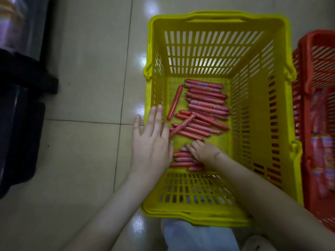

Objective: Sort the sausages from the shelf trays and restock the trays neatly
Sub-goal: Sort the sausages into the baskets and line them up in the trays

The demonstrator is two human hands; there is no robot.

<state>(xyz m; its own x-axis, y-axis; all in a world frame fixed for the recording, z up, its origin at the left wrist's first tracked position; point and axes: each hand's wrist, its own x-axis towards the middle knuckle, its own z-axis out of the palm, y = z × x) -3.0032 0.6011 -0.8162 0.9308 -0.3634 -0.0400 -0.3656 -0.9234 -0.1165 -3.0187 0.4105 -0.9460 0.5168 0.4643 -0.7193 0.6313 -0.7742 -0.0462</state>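
A yellow slatted basket (253, 51) stands on the tiled floor and holds several thin red sausages (206, 104) on its bottom. My left hand (152, 140) hangs over the basket's left rim with straight fingers and holds nothing. Deep in the basket, my right hand (204, 153) rests with bent fingers on a small stack of sausages (181, 158) near the front wall. Whether it grips any of them I cannot tell. One sausage (175, 102) lies lengthwise along the left wall, apart from the rest.
A red basket (319, 73) with larger packed sausages stands right against the yellow one. A dark shelf base (23, 109) fills the left edge. Pale floor tiles (87, 69) lie between them. My knee in light cloth (195, 236) is at the bottom.
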